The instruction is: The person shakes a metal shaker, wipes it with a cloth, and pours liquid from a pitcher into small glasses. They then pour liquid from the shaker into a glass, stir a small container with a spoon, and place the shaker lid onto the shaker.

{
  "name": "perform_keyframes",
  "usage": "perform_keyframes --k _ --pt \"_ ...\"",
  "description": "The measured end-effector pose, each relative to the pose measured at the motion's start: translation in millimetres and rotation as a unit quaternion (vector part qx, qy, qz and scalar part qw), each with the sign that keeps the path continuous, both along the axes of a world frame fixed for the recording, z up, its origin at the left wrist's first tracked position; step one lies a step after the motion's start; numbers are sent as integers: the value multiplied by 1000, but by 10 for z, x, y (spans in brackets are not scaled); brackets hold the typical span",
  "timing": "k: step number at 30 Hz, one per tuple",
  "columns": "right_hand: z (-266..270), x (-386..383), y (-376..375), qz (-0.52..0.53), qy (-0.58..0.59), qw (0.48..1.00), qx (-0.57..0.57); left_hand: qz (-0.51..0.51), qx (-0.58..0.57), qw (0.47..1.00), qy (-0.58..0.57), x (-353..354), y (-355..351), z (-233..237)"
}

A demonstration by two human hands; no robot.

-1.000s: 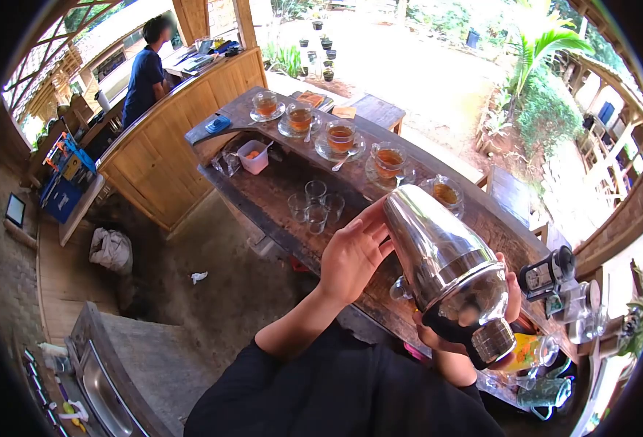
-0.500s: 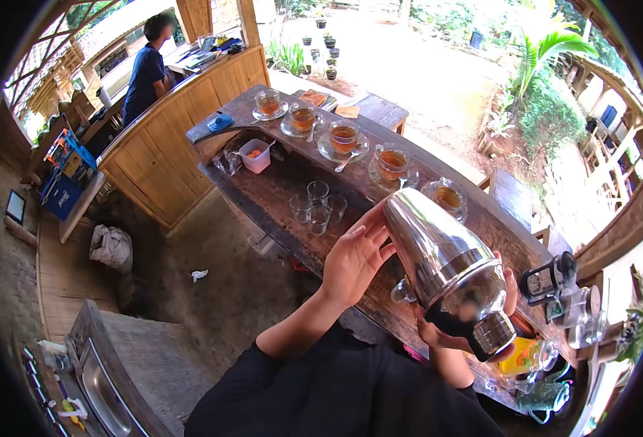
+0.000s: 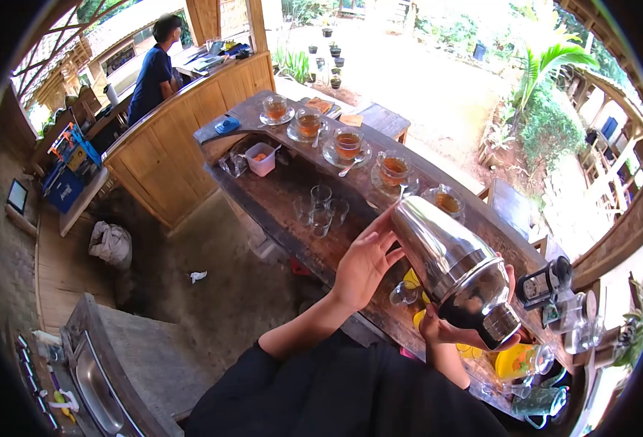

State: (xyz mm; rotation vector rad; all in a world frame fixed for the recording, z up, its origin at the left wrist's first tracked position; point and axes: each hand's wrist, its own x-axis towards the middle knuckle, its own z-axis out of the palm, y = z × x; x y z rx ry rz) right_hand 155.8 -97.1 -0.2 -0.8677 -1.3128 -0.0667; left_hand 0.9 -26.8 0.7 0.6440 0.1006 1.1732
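A shiny metal cocktail shaker [image 3: 445,244] lies tilted between my two hands, its capped end toward me at the lower right. My left hand [image 3: 365,273] presses its fingers against the shaker's broad base end. Around the narrower shoulder near the cap, my right hand [image 3: 442,331] is wrapped, partly hidden by the metal. Beyond the shaker, glass cups of tea [image 3: 393,171] on saucers line the counter's upper ledge. One tea cup [image 3: 447,202] is close to the shaker's base. Beneath my hands, a small glass vessel [image 3: 404,293] stands on the lower surface.
Several drinking glasses [image 3: 321,217] cluster on the wooden counter [image 3: 281,197]. A pink tub [image 3: 261,159] sits farther left. At right are a French press [image 3: 543,282], a yellow-patterned pitcher [image 3: 514,360] and a green mug [image 3: 540,402]. A person [image 3: 154,73] stands behind another counter.
The shaker and both hands have shifted slightly right within the view, still in the same hold. Yellow items under the shaker show more now. The view has shifted a little.
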Motion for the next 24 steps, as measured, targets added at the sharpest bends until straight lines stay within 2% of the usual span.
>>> perform_keyframes --k 1,4,5,9,12,14,15,16,18,24 --pt "26 -6 2 -1 0 1000 4 -10 5 1000 1 31 -29 -24" --pt "98 -60 -41 -114 -43 983 135 -25 2 1000 9 90 -117 -55" --pt "98 -49 -175 -141 -41 988 51 -28 -2 1000 12 103 -149 -81" --pt "-89 2 -268 -135 -9 987 84 -48 2 999 24 147 -247 -91" --pt "-201 -11 -427 -155 35 987 30 -61 7 997 46 189 -335 -131" --pt "-237 -42 -535 -118 76 989 -44 -76 8 995 58 219 -385 -138" --pt "-143 -46 -569 -141 6 990 3 -84 1 995 62 227 -425 -131" --pt "-102 -63 -628 -150 10 989 -1 -92 -7 994 66 230 -471 -132" --pt "-71 -117 -737 -249 -52 966 40 -110 -2 992 66 206 -539 -130" --pt "-195 -521 -875 -210 22 974 86 -116 -3 991 73 -225 -783 -172"
